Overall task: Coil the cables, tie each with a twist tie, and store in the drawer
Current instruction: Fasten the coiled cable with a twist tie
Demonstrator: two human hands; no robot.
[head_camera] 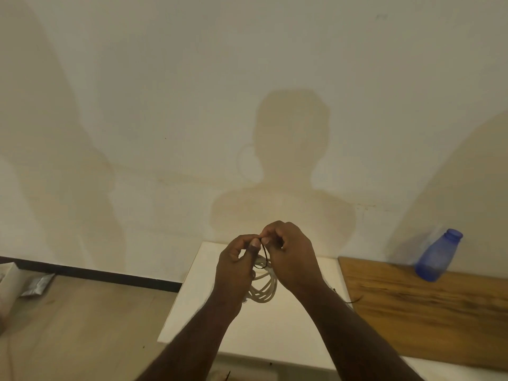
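Desk point(288, 331), white top, lower centre of frame. Wooden board point(428, 309), lower right. Blue bottle point(437, 257), right, on the board. Left hand point(236, 268), centre: grip holding white coiled cable point(264, 290). Right hand point(291, 254), touching left: grip pinching dark twist tie point(265, 255) looped round the coil's top.

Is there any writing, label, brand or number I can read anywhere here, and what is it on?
None can be read.
Blue bottle: no label shows.
Silver packet on the floor: blurred, any print is unreadable.
White box at the left edge: cut off, no text can be made out.
Faint mark high on the wall: too small to tell if it is writing.
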